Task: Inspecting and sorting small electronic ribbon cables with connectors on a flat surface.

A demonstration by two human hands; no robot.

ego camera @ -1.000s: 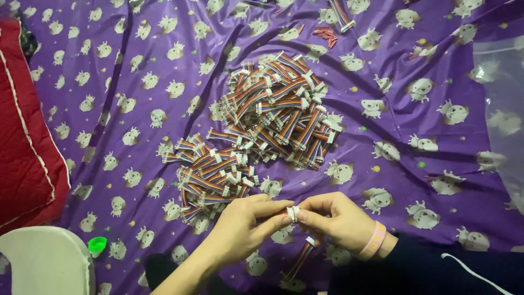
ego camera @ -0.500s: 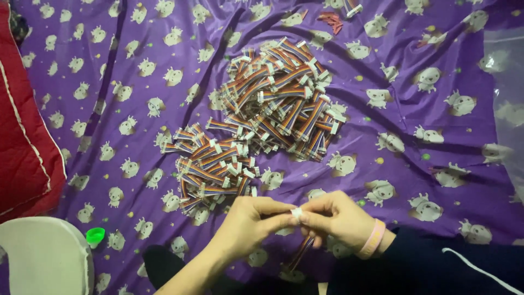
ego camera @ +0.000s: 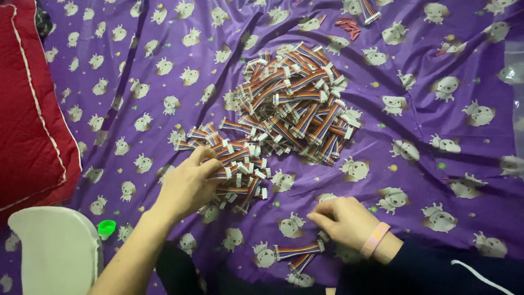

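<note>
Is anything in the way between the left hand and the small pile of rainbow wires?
Nothing visible. The left hand already touches the small pile of rainbow ribbon cables with white plugs on the purple printed cloth.

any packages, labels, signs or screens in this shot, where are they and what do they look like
Clear plastic bag: at the right edge on the purple cloth, see-through and crinkled, only partly in frame; its contents cannot be told.
No labels, signs or screens show.
The rest is loose goods: a big pile of rainbow ribbon cables at centre, a smaller pile under the left hand, and a few cables by the right hand.
</note>
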